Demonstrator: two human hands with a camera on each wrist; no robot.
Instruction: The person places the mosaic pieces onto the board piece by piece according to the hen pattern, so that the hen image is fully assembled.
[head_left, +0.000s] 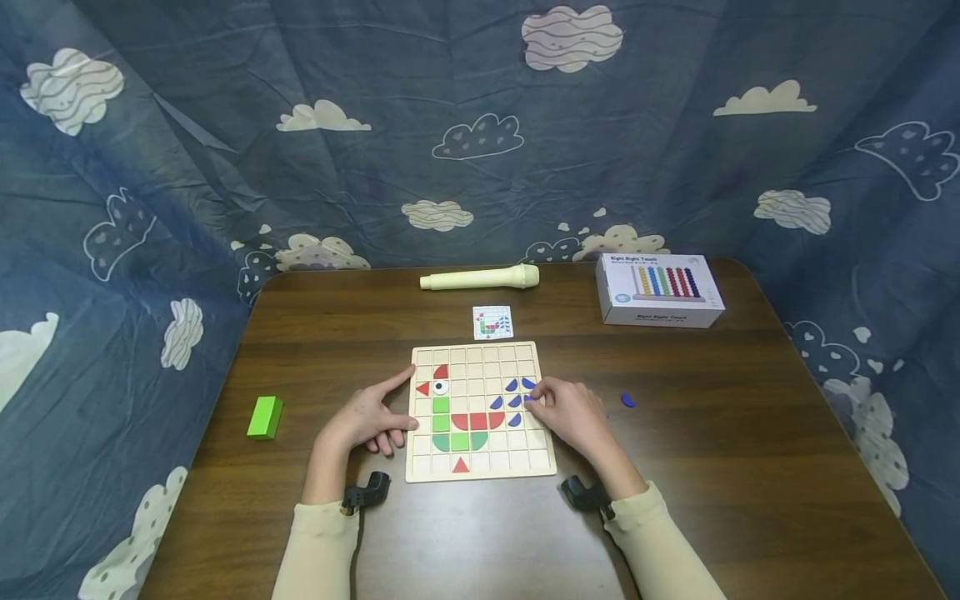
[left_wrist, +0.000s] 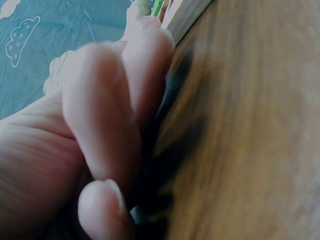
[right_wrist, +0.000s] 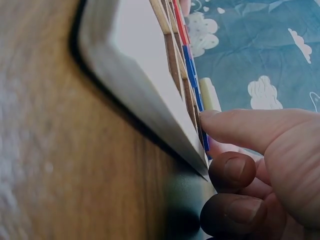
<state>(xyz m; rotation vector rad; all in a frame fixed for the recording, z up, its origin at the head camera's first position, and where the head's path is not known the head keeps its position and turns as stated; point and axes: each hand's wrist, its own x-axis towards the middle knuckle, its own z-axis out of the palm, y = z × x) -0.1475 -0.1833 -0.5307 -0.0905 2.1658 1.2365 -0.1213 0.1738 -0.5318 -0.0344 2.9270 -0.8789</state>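
blue piece (head_left: 529, 400) (rounded side rightward) under right hand (head_left: 572, 412)

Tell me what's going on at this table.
A person is building a picture from coloured pieces on a wooden grid board. The left hand rests against the board's left edge, index finger stretched along it. The right hand has its fingertips on a blue piece at the right side. A bird shape in red, green and blue is partly laid out. One spare blue piece lies on the table; a pattern card sits above the board.
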